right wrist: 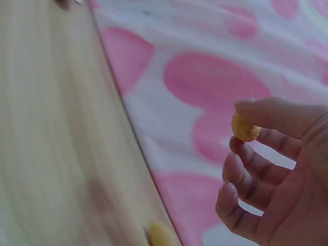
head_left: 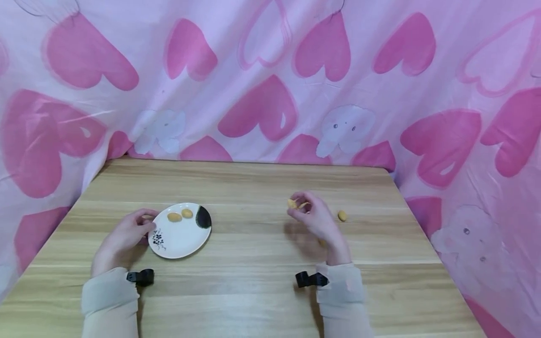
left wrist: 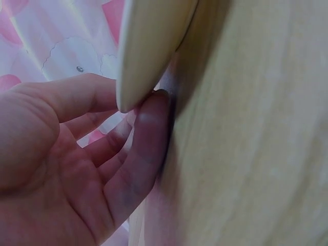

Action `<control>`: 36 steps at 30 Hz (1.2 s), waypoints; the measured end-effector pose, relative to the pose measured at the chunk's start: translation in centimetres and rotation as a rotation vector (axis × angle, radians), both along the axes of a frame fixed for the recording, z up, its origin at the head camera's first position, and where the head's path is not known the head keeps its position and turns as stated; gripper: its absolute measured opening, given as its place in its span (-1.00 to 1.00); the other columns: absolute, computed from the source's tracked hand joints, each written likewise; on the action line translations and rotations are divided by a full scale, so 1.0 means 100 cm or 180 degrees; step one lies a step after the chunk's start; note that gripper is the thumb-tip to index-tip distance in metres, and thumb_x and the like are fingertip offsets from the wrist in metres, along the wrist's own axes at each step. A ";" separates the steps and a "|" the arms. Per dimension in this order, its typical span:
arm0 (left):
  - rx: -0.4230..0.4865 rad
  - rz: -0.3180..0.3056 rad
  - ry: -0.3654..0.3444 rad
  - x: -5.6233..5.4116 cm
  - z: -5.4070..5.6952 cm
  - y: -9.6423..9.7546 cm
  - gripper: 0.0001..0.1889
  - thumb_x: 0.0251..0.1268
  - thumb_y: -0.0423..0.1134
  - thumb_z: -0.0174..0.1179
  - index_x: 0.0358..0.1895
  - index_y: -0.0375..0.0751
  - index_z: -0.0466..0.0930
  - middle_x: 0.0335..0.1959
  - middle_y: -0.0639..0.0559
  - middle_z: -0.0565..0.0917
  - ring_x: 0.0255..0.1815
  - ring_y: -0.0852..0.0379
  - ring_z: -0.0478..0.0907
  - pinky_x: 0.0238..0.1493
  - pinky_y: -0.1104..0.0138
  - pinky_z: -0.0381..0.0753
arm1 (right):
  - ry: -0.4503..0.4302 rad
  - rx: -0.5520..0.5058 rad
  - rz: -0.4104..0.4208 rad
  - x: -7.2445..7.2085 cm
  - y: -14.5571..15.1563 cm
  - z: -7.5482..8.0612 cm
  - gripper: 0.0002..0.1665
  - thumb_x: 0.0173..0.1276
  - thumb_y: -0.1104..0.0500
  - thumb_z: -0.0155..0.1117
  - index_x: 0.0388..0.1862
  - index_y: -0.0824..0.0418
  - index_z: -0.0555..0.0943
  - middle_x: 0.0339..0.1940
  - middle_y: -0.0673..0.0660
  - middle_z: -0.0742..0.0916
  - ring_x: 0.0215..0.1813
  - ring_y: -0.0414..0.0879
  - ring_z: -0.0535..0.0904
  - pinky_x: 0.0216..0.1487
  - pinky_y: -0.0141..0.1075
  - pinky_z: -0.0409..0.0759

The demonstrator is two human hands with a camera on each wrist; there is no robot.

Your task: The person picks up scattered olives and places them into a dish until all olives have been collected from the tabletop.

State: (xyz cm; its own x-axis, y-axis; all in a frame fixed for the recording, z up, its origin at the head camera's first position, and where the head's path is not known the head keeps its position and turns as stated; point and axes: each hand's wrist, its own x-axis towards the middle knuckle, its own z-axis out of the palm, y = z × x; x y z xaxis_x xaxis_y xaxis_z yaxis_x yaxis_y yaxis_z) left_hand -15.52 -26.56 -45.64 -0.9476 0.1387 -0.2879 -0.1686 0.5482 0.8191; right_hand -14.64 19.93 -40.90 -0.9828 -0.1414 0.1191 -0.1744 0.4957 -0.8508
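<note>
A round white plate with a dark patch and a small floral print lies on the left of the table. My left hand pinches its left rim, thumb above and a finger beneath, as the left wrist view shows at the plate's edge. Two golden-brown oval snack pieces rest on the plate. Above the table at the right, my right hand holds a similar snack piece between thumb and fingertips. Another snack piece lies to the right of that hand.
One more snack piece is partly hidden behind the right wrist. The wooden table ends at a pink heart-patterned cloth at the back and sides. Black wrist mounts sit on both sleeves.
</note>
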 end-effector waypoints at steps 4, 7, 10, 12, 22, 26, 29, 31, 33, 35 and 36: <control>0.0012 -0.0001 0.0004 0.002 -0.001 -0.001 -0.57 0.44 -0.36 -0.03 0.32 -0.41 0.28 -0.16 -0.24 0.49 -0.25 0.00 0.53 -0.28 0.22 0.63 | -0.0005 0.0030 0.0256 0.000 -0.031 -0.004 -0.66 0.24 0.21 0.42 0.00 0.12 0.59 -0.21 0.07 0.63 -0.27 -0.06 0.56 -0.31 -0.27 0.55; 0.0015 -0.0011 -0.0006 0.004 -0.001 -0.001 -0.57 0.44 -0.36 -0.03 0.31 -0.41 0.28 -0.16 -0.24 0.49 -0.26 0.00 0.52 -0.28 0.23 0.62 | -0.0061 -0.0119 0.0561 0.005 -0.052 -0.005 -0.66 0.26 0.23 0.41 0.00 0.14 0.59 -0.20 0.07 0.63 -0.27 -0.08 0.56 -0.29 -0.28 0.55; -0.0007 -0.0012 -0.0009 0.007 0.000 -0.004 -0.58 0.45 -0.35 -0.03 0.31 -0.41 0.28 -0.17 -0.23 0.49 -0.27 -0.01 0.51 -0.29 0.23 0.60 | -0.0102 -0.0295 0.0915 0.010 -0.072 -0.002 -0.66 0.25 0.25 0.41 0.00 0.19 0.59 -0.18 0.08 0.64 -0.26 -0.07 0.56 -0.25 -0.27 0.56; -0.0018 -0.0008 0.0009 0.010 0.000 -0.006 -0.58 0.45 -0.35 -0.03 0.31 -0.40 0.28 -0.18 -0.23 0.49 -0.28 -0.01 0.50 -0.31 0.23 0.59 | -0.0107 -0.0324 0.1102 0.014 -0.086 0.000 -0.66 0.24 0.27 0.41 0.00 0.21 0.60 -0.19 0.08 0.65 -0.27 -0.09 0.56 -0.24 -0.26 0.56; 0.0081 -0.0056 0.0052 0.007 -0.005 -0.001 -0.57 0.46 -0.37 -0.02 0.32 -0.43 0.27 -0.12 -0.27 0.51 -0.23 -0.01 0.53 -0.28 0.22 0.63 | -0.0211 0.0298 0.1644 0.020 -0.144 -0.020 -0.71 0.26 0.23 0.40 -0.05 0.10 0.58 -0.32 -0.10 0.62 -0.34 -0.28 0.55 -0.28 -0.44 0.53; 0.0117 -0.0080 0.0022 0.006 -0.007 0.002 -0.57 0.45 -0.40 -0.04 0.31 -0.48 0.26 -0.14 -0.27 0.51 -0.24 0.01 0.52 -0.30 0.22 0.63 | -0.0338 0.0468 0.1770 0.014 -0.163 -0.032 -0.72 0.28 0.22 0.39 -0.06 0.06 0.56 -0.33 -0.11 0.61 -0.37 -0.27 0.55 -0.31 -0.45 0.52; 0.0108 -0.0089 0.0010 0.004 -0.006 0.002 -0.57 0.45 -0.40 -0.04 0.32 -0.47 0.25 -0.15 -0.26 0.50 -0.25 0.01 0.52 -0.30 0.23 0.62 | -0.0298 0.0727 0.1848 0.004 -0.175 -0.034 -0.74 0.31 0.20 0.37 -0.05 0.03 0.55 -0.31 -0.12 0.61 -0.31 -0.29 0.53 -0.28 -0.47 0.51; 0.0089 -0.0106 0.0028 0.002 -0.005 0.000 -0.56 0.45 -0.40 -0.04 0.32 -0.48 0.25 -0.14 -0.27 0.51 -0.24 0.02 0.52 -0.29 0.23 0.63 | -0.0195 0.0917 0.1903 -0.007 -0.182 -0.032 -0.76 0.32 0.20 0.35 -0.07 0.04 0.55 -0.31 -0.12 0.60 -0.28 -0.28 0.51 -0.24 -0.49 0.48; 0.0072 -0.0131 0.0053 -0.001 -0.003 -0.002 -0.56 0.45 -0.40 -0.04 0.33 -0.48 0.23 -0.12 -0.28 0.51 -0.22 0.00 0.53 -0.29 0.23 0.63 | -0.0069 0.1158 0.1953 -0.019 -0.191 -0.030 -0.78 0.32 0.21 0.35 -0.09 0.05 0.56 -0.30 -0.13 0.58 -0.25 -0.28 0.48 -0.21 -0.51 0.44; 0.0031 -0.0140 0.0052 -0.002 -0.002 -0.005 -0.55 0.45 -0.40 -0.03 0.34 -0.48 0.23 -0.11 -0.29 0.51 -0.20 -0.01 0.53 -0.27 0.24 0.63 | 0.0056 0.1408 0.1995 -0.029 -0.199 -0.029 -0.79 0.30 0.22 0.34 -0.11 0.05 0.56 -0.33 -0.11 0.57 -0.26 -0.25 0.46 -0.22 -0.51 0.41; 0.0037 -0.0144 0.0042 -0.003 -0.002 -0.005 -0.55 0.45 -0.40 -0.03 0.34 -0.48 0.22 -0.10 -0.28 0.51 -0.19 -0.01 0.53 -0.27 0.24 0.63 | 0.0123 0.1536 0.2015 -0.034 -0.201 -0.029 -0.79 0.30 0.23 0.33 -0.12 0.05 0.56 -0.35 -0.10 0.57 -0.27 -0.25 0.45 -0.22 -0.50 0.39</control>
State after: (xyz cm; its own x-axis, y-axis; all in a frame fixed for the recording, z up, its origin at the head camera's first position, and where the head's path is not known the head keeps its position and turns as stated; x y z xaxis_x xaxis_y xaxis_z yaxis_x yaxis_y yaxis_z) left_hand -15.80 -27.06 -45.84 -0.9439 0.1846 -0.2737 -0.1332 0.5456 0.8274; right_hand -18.00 -0.18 -43.77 -0.6950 -0.7161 -0.0653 -0.5711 0.6048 -0.5550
